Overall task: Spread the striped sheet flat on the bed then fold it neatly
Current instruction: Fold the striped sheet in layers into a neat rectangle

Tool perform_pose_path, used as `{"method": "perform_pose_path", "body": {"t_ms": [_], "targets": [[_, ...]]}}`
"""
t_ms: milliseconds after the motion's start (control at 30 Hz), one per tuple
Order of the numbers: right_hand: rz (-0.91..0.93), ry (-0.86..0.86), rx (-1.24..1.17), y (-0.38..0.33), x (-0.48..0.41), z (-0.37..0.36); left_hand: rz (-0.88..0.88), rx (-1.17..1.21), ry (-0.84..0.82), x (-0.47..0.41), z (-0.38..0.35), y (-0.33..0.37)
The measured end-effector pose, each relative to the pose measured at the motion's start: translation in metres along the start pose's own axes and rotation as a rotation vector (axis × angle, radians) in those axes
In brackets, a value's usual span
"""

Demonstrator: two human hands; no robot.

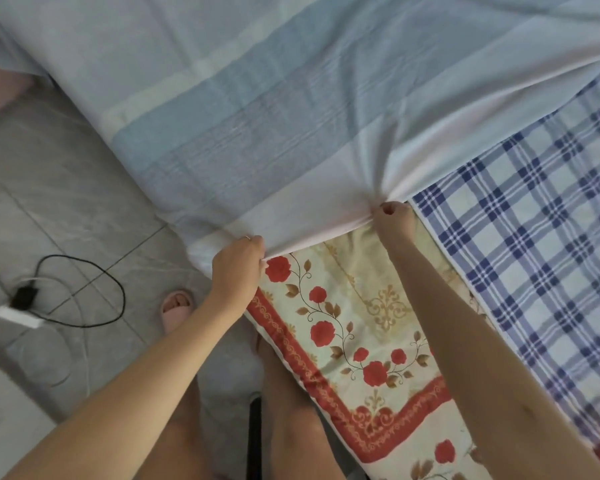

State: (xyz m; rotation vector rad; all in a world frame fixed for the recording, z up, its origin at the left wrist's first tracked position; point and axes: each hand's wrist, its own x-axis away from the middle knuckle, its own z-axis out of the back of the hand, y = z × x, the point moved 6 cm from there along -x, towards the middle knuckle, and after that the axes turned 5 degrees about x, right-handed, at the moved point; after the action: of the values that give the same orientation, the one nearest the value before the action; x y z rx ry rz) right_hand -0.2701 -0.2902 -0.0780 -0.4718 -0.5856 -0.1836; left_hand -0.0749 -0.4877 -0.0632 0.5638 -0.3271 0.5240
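**Step in hand:** spreading, not yet complete.

**Position:** The striped sheet (291,116) lies out over the bed (281,358) beyond the fingers. Both hands hold its near hem.

**Left hand (238,268):** The fingers (253,244) are curled tight round the hem.

**Right hand (394,218):** The fingers (388,209) pinch a bunch of the same hem, and creases fan away from the pinch. Between the two grips the edge runs taut.

**Uncovered areas:** On the person's side of the fingers the floral cover (361,341) is exposed. Outside the right fingers a checked cloth (534,237) is also exposed.

**Recommendation:**
- Draw both grips toward the body evenly, with the hem held straight.
- Shift the right grip outward along the hem, which should release the fanned creases.

**Risk:** The sheet corner outside the left fingers droops toward the floor (66,202). It should be lifted onto the bed before any folding.
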Motion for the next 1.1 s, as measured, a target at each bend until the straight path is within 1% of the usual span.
{"method": "perform_pose_path", "body": {"t_ms": [100,167,267,367,433,500,567,633,667,700,800,833,900,933,1000,1033,1067,1100], "targets": [[-0.002,0.006,-0.054,-0.003,0.005,0.001,-0.061,-0.102,0.010,0.003,0.000,0.007],[-0.072,-0.029,-0.153,-0.004,0.004,-0.005,-0.056,-0.127,0.001,0.003,-0.001,0.009],[-0.203,-0.021,-0.414,-0.003,0.005,-0.011,-0.046,-0.133,-0.008,0.005,0.000,0.012],[-0.265,-0.043,-0.729,-0.007,0.007,-0.018,-0.063,-0.088,0.005,0.006,0.006,0.008],[-0.242,-0.037,-0.784,-0.012,0.009,-0.018,-0.072,-0.017,0.020,0.005,0.012,0.001],[-0.180,-0.049,-0.816,-0.025,0.010,-0.015,-0.051,0.055,0.063,0.005,0.018,-0.006],[-0.086,-0.107,-0.903,-0.044,0.011,-0.009,0.002,0.153,0.126,0.004,0.027,-0.013],[0.046,-0.164,-0.993,-0.066,0.009,0.000,0.045,0.242,0.210,-0.002,0.038,-0.018],[0.132,-0.188,-0.985,-0.079,0.008,0.004,0.062,0.273,0.256,-0.006,0.047,-0.021],[0.229,-0.206,-0.908,-0.088,0.006,0.007,0.080,0.306,0.297,-0.012,0.054,-0.025],[0.523,-0.256,-0.496,-0.119,0.000,0.005,0.156,0.374,0.383,-0.042,0.075,-0.046],[0.564,-0.272,-0.358,-0.125,-0.005,0.002,0.192,0.373,0.392,-0.053,0.079,-0.053],[0.616,-0.251,-0.167,-0.139,-0.016,-0.003,0.248,0.333,0.394,-0.078,0.086,-0.068],[0.627,-0.203,-0.097,-0.143,-0.021,-0.006,0.266,0.303,0.394,-0.088,0.085,-0.073],[0.543,-0.035,-0.006,-0.142,-0.027,-0.010,0.260,0.219,0.395,-0.096,0.082,-0.072],[0.462,0.045,0.016,-0.134,-0.028,-0.014,0.217,0.168,0.406,-0.095,0.080,-0.065],[0.380,0.083,0.021,-0.123,-0.028,-0.022,0.127,0.111,0.420,-0.090,0.077,-0.054],[0.305,0.063,0.026,-0.112,-0.027,-0.034,0.009,0.051,0.433,-0.083,0.072,-0.040]]}}
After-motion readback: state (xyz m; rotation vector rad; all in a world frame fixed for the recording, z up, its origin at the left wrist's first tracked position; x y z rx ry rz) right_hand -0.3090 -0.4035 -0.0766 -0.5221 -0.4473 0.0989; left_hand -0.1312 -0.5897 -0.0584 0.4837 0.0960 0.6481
